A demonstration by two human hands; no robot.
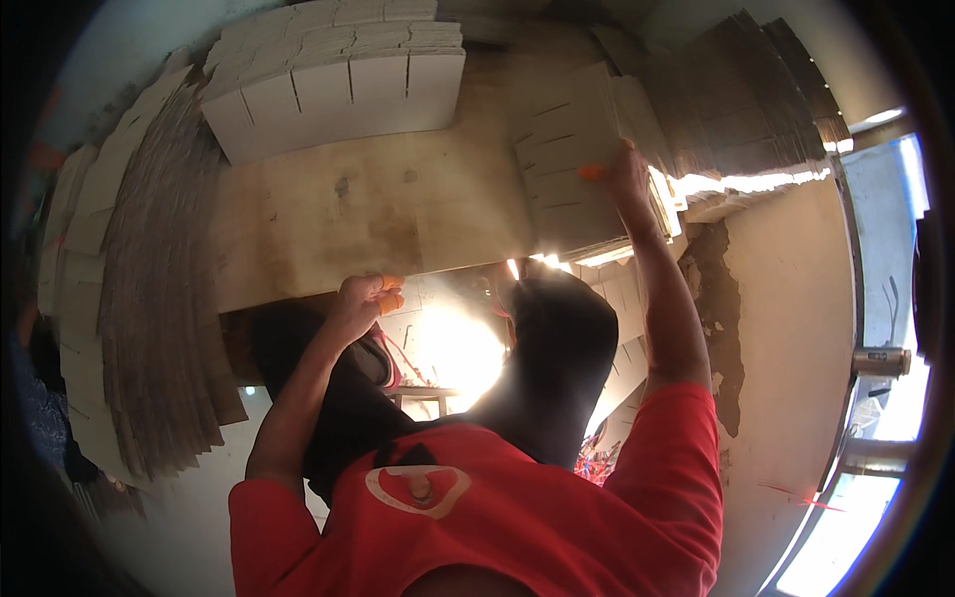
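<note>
At the right end of the wooden table lies a stack of slotted cardboard sheets (562, 169), slightly blurred. My right hand (622, 177) reaches out to the stack's right edge, its orange-covered thumb on the top face and its other fingers mostly hidden. Close to the table's front edge, my left hand (366, 306) is closed, with orange covers on its curled fingertips. What it holds, if anything, does not show. A larger block of pale slotted cardboard dividers (348, 95) stands at the back of the table (328, 214).
A tall row of cardboard sheets (159, 269) lines the left side. More brown stacked cardboard (736, 95) stands at the far right, beside a worn pale wall (786, 298). Bright light glares below the table between my legs, where a small stool (423, 395) shows.
</note>
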